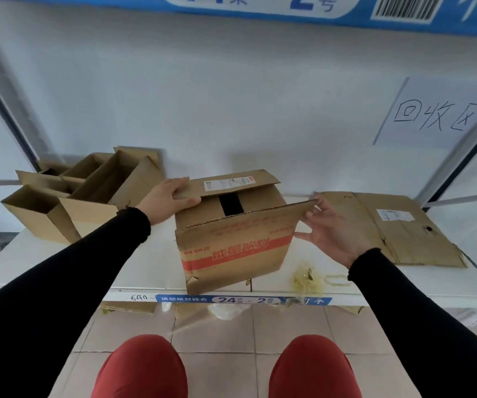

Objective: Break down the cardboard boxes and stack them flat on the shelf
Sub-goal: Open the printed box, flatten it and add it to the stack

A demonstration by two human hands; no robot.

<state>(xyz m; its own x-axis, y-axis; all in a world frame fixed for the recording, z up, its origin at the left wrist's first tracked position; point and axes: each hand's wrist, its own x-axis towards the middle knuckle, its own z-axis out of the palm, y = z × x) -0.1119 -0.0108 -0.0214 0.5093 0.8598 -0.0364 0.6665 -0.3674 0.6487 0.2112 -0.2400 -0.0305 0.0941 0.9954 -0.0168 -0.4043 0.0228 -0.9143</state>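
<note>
Hands work a printed box (233,242) at frame centre: left hand (164,201) grips its far flap (228,183), right hand (336,234) pinches the near flap's corner (307,206); flattened cardboard (398,228) at right

A white shelf (133,271) runs across the middle of the frame, its front edge carrying a blue label strip (243,300) with white numbers. At the left of the frame a cluster of open cardboard boxes (82,196) stands on it. In the centre sits a box with an orange band (231,242), tilted and overhanging the front edge. At the right a flattened cardboard sheet (398,228) lies flat. Between these two, near the front edge, lies crumpled yellowish tape (306,278).
</note>
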